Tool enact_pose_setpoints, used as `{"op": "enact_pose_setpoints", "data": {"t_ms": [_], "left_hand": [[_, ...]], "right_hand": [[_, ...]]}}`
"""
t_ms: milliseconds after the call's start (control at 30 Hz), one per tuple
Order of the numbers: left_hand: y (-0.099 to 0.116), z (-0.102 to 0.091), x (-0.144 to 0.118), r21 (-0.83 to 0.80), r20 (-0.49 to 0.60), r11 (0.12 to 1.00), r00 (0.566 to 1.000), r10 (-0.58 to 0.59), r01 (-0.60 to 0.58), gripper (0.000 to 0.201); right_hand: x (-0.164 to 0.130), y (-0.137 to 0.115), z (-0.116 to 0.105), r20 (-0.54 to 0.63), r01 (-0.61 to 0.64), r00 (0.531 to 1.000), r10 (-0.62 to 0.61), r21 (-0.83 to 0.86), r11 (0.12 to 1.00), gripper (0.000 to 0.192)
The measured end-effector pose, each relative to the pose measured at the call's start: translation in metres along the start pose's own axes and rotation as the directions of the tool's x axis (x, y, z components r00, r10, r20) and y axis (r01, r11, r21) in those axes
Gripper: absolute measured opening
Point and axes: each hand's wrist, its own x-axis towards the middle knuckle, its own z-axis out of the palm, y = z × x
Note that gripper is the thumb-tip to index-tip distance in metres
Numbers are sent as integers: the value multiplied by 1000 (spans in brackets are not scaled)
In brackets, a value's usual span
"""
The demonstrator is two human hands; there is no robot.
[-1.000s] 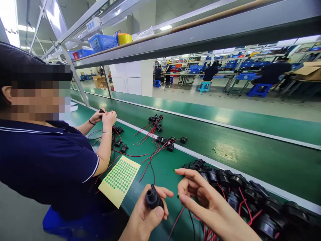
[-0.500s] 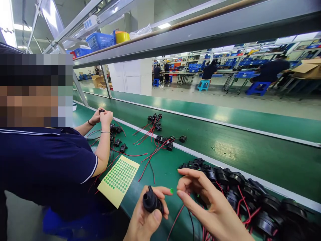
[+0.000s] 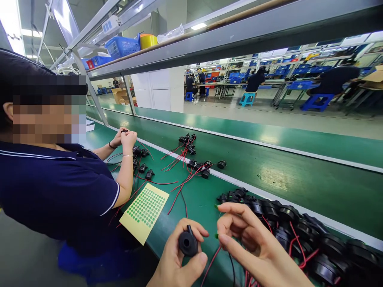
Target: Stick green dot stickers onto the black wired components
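Note:
My left hand (image 3: 182, 255) is closed around a small black pump (image 3: 188, 242), its round inlet turned toward me and its thin spout pointing up. My right hand (image 3: 251, 243) is just to the right, thumb and fingers curved, not touching the pump. A green round sticker (image 3: 216, 236) sits at the thumb tip, close to the middle finger. Another green dot (image 3: 216, 207) clings to the index fingertip. Left of my hands, a yellow sheet (image 3: 136, 228) with rows of green dots lies at the bench edge.
Many black pumps (image 3: 289, 215) with red and black wires are heaped at right. More pumps (image 3: 206, 169) lie along the white strip (image 3: 239, 185). At left a co-worker in a dark shirt (image 3: 74, 187) handles a small black part. A shelf beam (image 3: 209, 46) crosses overhead.
The green sticker on my left index fingertip is now at my right thumb tip. My left hand has turned the pump so its inlet faces me more. The view has shifted slightly.

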Motion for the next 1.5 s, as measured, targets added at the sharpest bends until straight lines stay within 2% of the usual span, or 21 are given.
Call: {"op": "enact_pose_setpoints", "data": {"t_ms": [100,200,433,933,1233,1500], "left_hand": [[1,1,3,184,7,982,999,31,-32,13],[4,3,5,296,54,955,999,-1,-15,15],[2,5,7,300,155,954,986,-64,14,20],[0,4,7,344,183,939,979,-85,17,23],[0,6,9,310,187,951,981,-40,-20,22],[3,7,7,372,181,924,983,17,-84,20]], "right_hand": [[-4,-6,1,80,-72,995,67,72,995,26],[-6,-11,5,168,-111,981,95,93,989,30],[-6,-6,6,246,-89,967,71,64,994,46],[-7,-5,7,259,-90,963,80,24,996,48],[-8,-7,10,207,3,978,9,-57,998,49],[-15,-7,14,172,51,984,-39,-64,997,51]]}}
